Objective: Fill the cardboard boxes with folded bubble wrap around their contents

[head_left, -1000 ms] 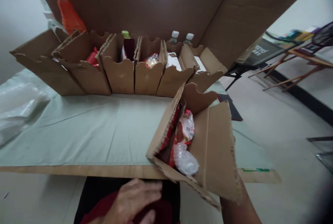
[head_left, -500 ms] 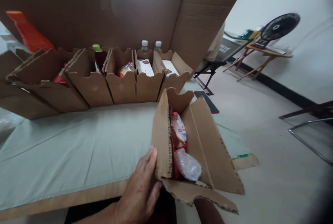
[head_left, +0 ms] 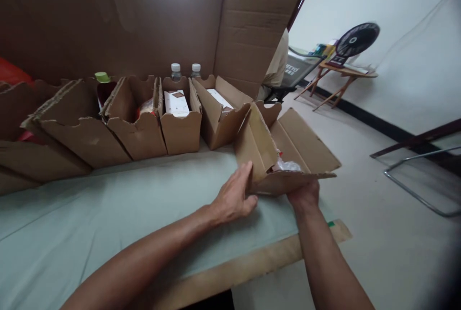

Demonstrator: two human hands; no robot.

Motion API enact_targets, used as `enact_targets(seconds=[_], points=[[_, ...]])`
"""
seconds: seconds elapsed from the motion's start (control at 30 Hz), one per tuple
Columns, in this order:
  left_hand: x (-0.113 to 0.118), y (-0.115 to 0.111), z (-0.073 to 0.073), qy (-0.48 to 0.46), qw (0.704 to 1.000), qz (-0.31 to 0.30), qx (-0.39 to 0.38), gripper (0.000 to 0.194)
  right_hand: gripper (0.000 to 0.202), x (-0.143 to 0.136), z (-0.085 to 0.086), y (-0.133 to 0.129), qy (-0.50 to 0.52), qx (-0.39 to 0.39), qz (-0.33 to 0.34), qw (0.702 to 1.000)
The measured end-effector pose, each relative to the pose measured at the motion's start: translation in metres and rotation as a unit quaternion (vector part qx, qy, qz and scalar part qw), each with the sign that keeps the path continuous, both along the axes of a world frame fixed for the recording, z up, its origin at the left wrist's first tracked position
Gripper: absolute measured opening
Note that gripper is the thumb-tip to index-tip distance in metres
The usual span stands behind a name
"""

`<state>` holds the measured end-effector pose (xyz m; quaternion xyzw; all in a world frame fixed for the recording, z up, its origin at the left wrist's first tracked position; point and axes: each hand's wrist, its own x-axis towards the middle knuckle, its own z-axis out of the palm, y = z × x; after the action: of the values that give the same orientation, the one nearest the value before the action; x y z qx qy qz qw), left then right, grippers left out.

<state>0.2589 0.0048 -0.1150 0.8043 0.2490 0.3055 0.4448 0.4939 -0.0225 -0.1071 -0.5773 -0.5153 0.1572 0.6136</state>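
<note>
Supporting a cardboard box (head_left: 273, 183) at the right of the table (head_left: 173, 195) with left hand (head_left: 234, 197) open against its side, right hand (head_left: 304, 196) at its near end, grip hidden. Contains clear plastic (head_left: 290, 166); beside boxes (head_left: 180, 133) holding white cartons (head_left: 176, 103).

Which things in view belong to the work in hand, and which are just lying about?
In the work:
- left hand and right hand, both at the tilted box
- clear plastic-wrapped item inside it
- probably the row of boxes

Apparently just about:
- fan
- folding wooden table
- chair
</note>
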Motion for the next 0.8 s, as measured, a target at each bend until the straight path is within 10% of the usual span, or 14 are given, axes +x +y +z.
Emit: enact_targets(seconds=[0.13,0.23,0.53,0.8], points=[[-0.019,-0.017,-0.027,0.041,0.997,-0.056,0.024,0.093,0.081,0.010,-0.009,-0.027,0.049,-0.035,0.038,0.997],[-0.027,-0.018,-0.021,0.042,0.995,-0.021,0.091,0.081,0.079,0.014,-0.018,-0.042,0.047,-0.101,0.052,0.992],[-0.005,0.124,0.119,0.150,0.890,0.197,0.383,0.061,0.058,0.006,-0.023,-0.044,0.054,-0.123,-0.017,0.991],[-0.033,0.140,0.158,0.406,0.779,0.196,0.435,0.022,0.052,0.017,-0.024,-0.054,0.027,-0.127,-0.013,0.991]])
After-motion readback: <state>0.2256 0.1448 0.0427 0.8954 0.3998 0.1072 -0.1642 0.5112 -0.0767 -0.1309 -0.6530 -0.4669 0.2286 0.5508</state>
